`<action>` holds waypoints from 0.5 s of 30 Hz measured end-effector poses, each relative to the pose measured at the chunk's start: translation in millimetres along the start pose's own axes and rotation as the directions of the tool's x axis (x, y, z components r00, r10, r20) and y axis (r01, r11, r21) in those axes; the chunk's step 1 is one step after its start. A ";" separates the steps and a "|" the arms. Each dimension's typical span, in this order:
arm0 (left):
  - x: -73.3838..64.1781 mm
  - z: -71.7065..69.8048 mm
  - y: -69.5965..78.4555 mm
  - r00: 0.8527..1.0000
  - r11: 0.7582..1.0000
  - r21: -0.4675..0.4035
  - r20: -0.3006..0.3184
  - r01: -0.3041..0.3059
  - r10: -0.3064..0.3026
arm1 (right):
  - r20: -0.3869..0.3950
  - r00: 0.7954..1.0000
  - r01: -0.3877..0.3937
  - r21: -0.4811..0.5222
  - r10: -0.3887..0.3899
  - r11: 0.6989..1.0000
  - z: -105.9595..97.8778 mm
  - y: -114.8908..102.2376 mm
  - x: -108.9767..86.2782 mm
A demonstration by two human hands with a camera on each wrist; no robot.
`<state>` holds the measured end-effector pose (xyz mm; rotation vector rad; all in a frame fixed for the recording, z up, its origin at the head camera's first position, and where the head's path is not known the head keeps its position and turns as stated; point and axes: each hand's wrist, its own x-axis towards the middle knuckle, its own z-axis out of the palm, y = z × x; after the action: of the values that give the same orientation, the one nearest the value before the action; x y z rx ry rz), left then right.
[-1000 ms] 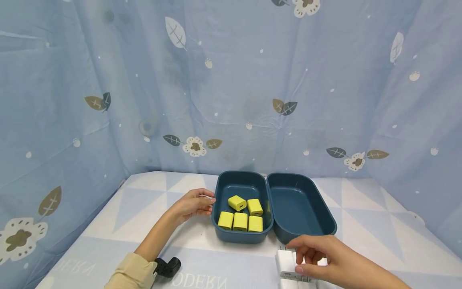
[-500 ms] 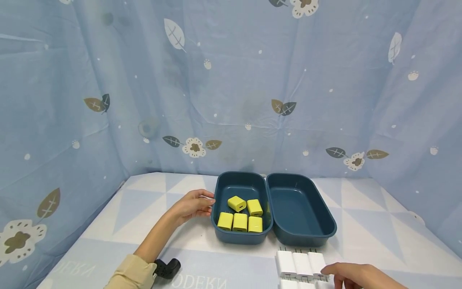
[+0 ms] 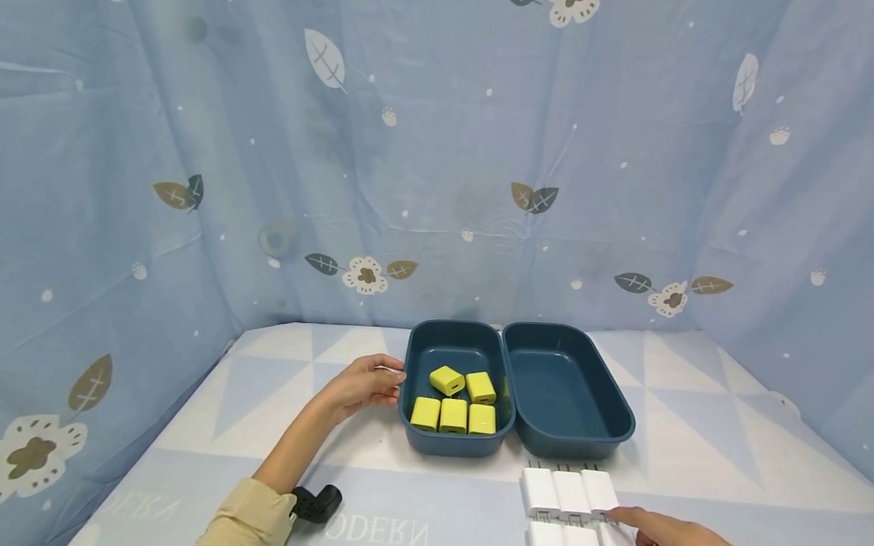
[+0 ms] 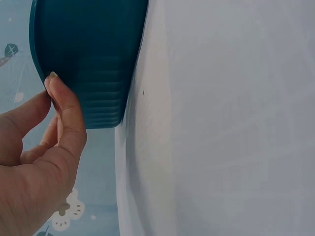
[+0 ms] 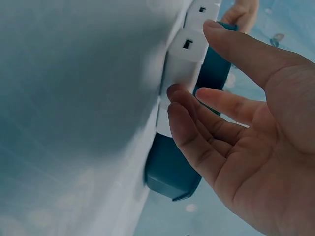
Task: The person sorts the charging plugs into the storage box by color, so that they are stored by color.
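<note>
Two dark blue bins stand side by side on the table. The left bin [image 3: 457,447] contains several yellow charger plugs [image 3: 454,415], while the right bin [image 3: 570,394] has nothing in it. At the left bin's rim my left hand [image 3: 365,385] pinches the edge between thumb and fingers, as the left wrist view shows. Several white charger plugs [image 3: 572,493] lie in rows before the right bin, prongs pointing away. My right hand [image 3: 672,527] is at the right end of these rows, thumb and fingers apart around a white plug [image 5: 184,56]; contact is unclear.
A small black object [image 3: 318,505] lies beside the left forearm. Behind the table hangs a blue patterned curtain [image 3: 437,174]. The front row of white plugs [image 3: 580,535] is cut off by the frame's bottom edge.
My right hand has drawn back right and toward the body from above the white plugs, uncovering the rear row. My left hand has stayed at the left bin's rim.
</note>
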<state>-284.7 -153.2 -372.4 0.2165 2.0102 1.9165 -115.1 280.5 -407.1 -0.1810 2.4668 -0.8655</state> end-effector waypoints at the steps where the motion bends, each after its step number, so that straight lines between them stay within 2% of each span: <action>1: -0.1 -0.1 -0.1 1.000 1.000 0.000 -0.001 0.000 0.000 | -0.012 1.000 -0.003 -0.026 0.003 1.000 1.9 1.4 0.4; 4: 0.2 -0.1 -0.5 1.000 1.000 0.000 0.001 -0.003 0.003 | -0.025 0.999 0.033 -0.081 -0.035 0.996 2.2 5.1 2.0; 8: 0.3 -0.2 -0.9 1.000 1.000 -0.006 0.003 -0.003 0.003 | -0.026 0.997 0.072 -0.086 -0.074 0.994 -3.4 8.7 5.1; 13: 0.1 -0.5 -0.6 1.000 1.000 -0.015 0.007 -0.003 0.003 | 0.012 0.972 0.237 -0.064 -0.236 0.969 -8.9 17.5 5.4; 15: 0.1 -0.7 -0.5 1.000 1.000 -0.017 0.006 -0.004 0.004 | 0.029 0.966 0.259 -0.026 -0.258 0.965 -10.0 19.3 5.1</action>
<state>-285.0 -153.8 -372.9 0.2213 1.9904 1.9321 -123.8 299.7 -414.5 -0.5319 2.4678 -0.9259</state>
